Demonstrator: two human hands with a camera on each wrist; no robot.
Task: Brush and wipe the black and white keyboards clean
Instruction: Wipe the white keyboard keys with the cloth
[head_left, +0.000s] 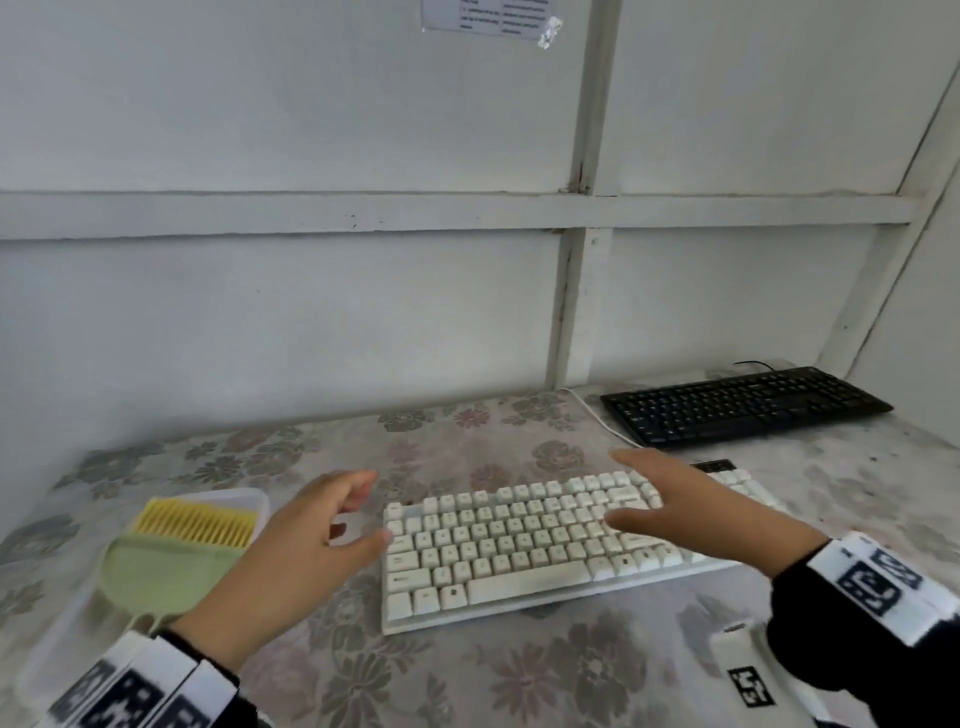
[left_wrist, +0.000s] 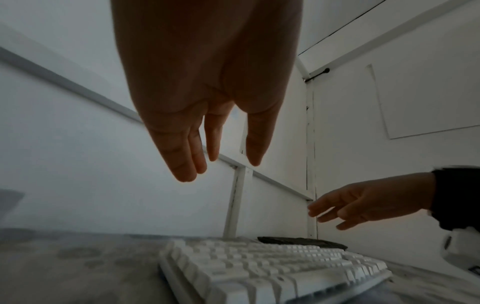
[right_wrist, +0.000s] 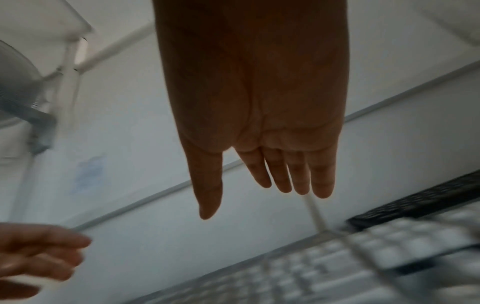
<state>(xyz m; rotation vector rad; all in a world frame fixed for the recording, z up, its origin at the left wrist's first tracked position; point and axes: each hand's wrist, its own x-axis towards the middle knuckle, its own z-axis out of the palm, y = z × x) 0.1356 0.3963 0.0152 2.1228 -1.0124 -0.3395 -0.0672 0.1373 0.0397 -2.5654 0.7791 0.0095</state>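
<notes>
The white keyboard (head_left: 545, 540) lies at the middle of the flowered table, and the black keyboard (head_left: 743, 405) sits behind it at the far right by the wall. My left hand (head_left: 371, 512) hovers just off the white keyboard's left end, fingers relaxed and holding nothing. My right hand (head_left: 613, 486) floats above that keyboard's right half with its fingers stretched forward. In the left wrist view the left hand (left_wrist: 221, 168) hangs straight-fingered above the white keyboard (left_wrist: 259, 267). The right wrist view shows the right hand (right_wrist: 253, 203) empty over blurred white keys (right_wrist: 337, 267).
A green brush (head_left: 171, 551) with yellow bristles lies in a clear plastic tray (head_left: 254, 499) at the left. A small whitish thing (head_left: 347, 527) lies under my left fingers. A white marked block (head_left: 743, 670) sits at the front right. Walls close the back and right.
</notes>
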